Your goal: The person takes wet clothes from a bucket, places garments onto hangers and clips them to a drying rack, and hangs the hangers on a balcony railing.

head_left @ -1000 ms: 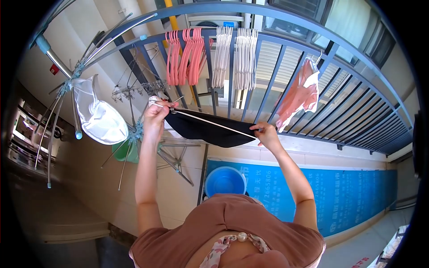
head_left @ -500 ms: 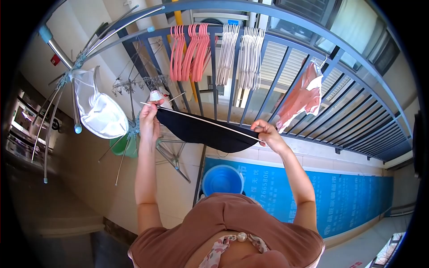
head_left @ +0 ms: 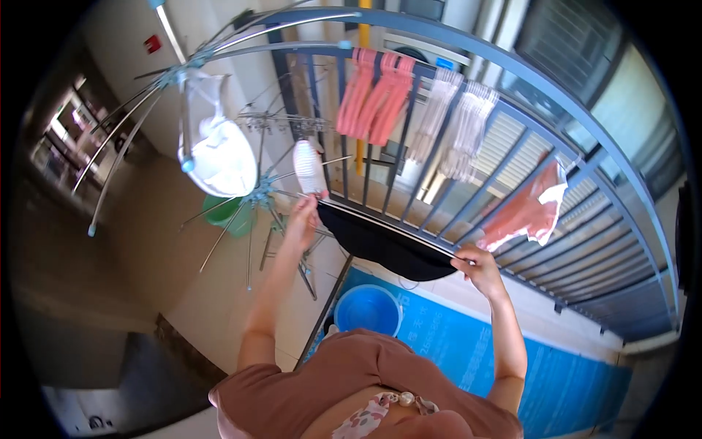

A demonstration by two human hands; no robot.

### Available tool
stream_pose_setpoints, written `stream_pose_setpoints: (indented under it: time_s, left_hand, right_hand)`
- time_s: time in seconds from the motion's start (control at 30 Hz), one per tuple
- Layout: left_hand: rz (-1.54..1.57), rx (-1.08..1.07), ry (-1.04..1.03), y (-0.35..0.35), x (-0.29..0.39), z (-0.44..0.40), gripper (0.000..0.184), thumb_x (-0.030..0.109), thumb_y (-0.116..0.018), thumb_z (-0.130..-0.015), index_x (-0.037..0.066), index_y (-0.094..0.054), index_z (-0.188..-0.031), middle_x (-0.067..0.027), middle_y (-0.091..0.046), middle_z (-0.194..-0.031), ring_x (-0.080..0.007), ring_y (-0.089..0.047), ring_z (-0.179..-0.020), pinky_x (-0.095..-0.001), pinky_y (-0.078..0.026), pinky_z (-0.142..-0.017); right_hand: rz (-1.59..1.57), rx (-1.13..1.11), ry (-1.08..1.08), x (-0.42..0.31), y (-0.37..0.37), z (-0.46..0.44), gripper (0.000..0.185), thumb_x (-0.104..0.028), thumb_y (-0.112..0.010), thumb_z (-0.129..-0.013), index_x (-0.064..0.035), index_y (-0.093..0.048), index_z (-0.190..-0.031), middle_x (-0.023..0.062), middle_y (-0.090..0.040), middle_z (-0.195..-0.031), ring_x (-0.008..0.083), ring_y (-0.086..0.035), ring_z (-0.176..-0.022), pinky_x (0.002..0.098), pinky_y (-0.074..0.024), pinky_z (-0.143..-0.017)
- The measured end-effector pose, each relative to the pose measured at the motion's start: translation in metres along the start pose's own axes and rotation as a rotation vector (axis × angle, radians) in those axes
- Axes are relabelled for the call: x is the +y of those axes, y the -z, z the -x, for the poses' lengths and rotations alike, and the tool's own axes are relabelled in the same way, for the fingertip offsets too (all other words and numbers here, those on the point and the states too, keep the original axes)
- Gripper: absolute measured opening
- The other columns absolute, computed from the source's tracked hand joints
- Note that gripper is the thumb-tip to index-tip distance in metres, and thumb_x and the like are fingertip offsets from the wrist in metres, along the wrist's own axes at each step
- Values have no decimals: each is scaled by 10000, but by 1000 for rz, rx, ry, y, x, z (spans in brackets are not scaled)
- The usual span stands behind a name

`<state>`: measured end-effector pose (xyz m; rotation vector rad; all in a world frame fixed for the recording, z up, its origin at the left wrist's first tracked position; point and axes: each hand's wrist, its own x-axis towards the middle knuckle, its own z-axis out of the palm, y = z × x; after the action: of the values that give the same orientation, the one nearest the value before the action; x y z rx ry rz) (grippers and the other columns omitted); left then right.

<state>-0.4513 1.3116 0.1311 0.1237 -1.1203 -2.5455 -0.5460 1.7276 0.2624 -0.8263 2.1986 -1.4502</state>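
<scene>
A black cloth (head_left: 387,243) is stretched between my two hands, with a thin white rod or edge running along its top. My left hand (head_left: 302,219) is closed on its upper left corner. On the right, my right hand (head_left: 477,268) pinches the other end of it. The cloth hangs down in a curve in front of the railing. Just above my left hand is a white ribbed object (head_left: 308,168), which may be a shoe sole.
Pink hangers (head_left: 380,99) and white hangers (head_left: 468,128) hang on the dark railing (head_left: 541,139), beside a pink and white garment (head_left: 530,212). A metal rack (head_left: 256,194) holds a white garment (head_left: 219,157) at left. Below are a blue basin (head_left: 368,311) and a green bucket (head_left: 228,216).
The view has turned, so the railing and hangers appear further right. Both hands still hold the black cloth, which now slopes down more to the right.
</scene>
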Motion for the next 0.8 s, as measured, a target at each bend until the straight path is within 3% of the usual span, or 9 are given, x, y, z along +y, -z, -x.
stream_pose_setpoints:
  time_s: [0.07, 0.13, 0.17, 0.3, 0.4, 0.43, 0.57, 0.67, 0.8]
  left_hand:
    - [-26, 204, 13, -62, 9, 28, 158, 207, -528, -893, 80, -552, -984, -9, -622, -961, -79, -580, -724, -223, -457, -617]
    - [-1, 144, 48, -50, -5, 40, 206, 213, -512, -900, 69, -533, -1046, -37, -610, -1065, -125, -600, -846, -268, -471, -702]
    - [13, 196, 71, -46, -14, 43, 253, 219, -513, -900, 64, -512, -1100, -24, -614, -1038, -115, -598, -829, -252, -462, -698]
    - [-70, 138, 198, -47, -24, 63, 281, 278, -530, -890, 56, -559, -1060, -16, -615, -987, -100, -583, -770, -223, -430, -656]
    - [-159, 242, 241, -43, -43, 72, 363, 371, -541, -871, 56, -580, -1048, 30, -577, -791, -70, -550, -730, -240, -432, -680]
    - [-190, 171, 279, -36, -46, 77, 425, 430, -536, -859, 47, -579, -1039, 3, -607, -869, -99, -578, -815, -256, -429, -728]
    - [-332, 487, 429, -57, -44, 93, 452, 457, -550, -842, 42, -577, -1020, -27, -619, -901, -111, -582, -808, -232, -438, -729]
    - [-519, 588, 383, -6, -44, 76, 433, 429, -539, -857, 35, -572, -1034, -38, -621, -912, -107, -582, -775, -217, -456, -692]
    - [-519, 513, 80, 3, 6, 1, 305, 284, -524, -890, 16, -574, -1026, -51, -619, -892, -100, -580, -758, -222, -466, -682]
  right_hand:
    - [-54, 31, 4, 2, 4, 1, 54, -19, -659, -764, 26, -628, -763, 20, -541, -719, 82, -493, -568, 208, -401, -460]
    - [-47, 19, -56, 9, 9, 1, 58, -25, -665, -761, 22, -631, -755, 15, -535, -696, 76, -490, -570, 204, -404, -464]
    - [-52, 20, -101, 12, 11, 2, 55, -31, -670, -760, 14, -639, -754, 9, -536, -681, 69, -487, -571, 199, -408, -470]
    - [-58, 53, -139, 27, 18, 0, 95, -68, -666, -776, 8, -674, -831, -1, -574, -633, 63, -480, -539, 200, -386, -461]
    - [-92, 120, -114, 31, 23, -2, 97, -56, -665, -767, 7, -678, -839, 2, -587, -649, 69, -489, -545, 201, -394, -473]
    - [-101, 122, -82, 36, 27, -3, 89, -48, -663, -765, 5, -678, -836, 5, -591, -655, 70, -492, -549, 203, -397, -476]
    - [-121, 119, 1, 54, 32, -7, 55, -7, -651, -761, 21, -667, -806, 21, -595, -688, 78, -500, -559, 197, -398, -491]
    - [-77, 144, 69, 53, 20, -7, 59, 31, -650, -743, 49, -642, -799, 65, -600, -716, 105, -535, -582, 203, -416, -511]
    - [70, 207, 200, 49, 9, -11, 60, 39, -659, -724, 48, -639, -780, 81, -598, -692, 136, -534, -588, 228, -404, -522]
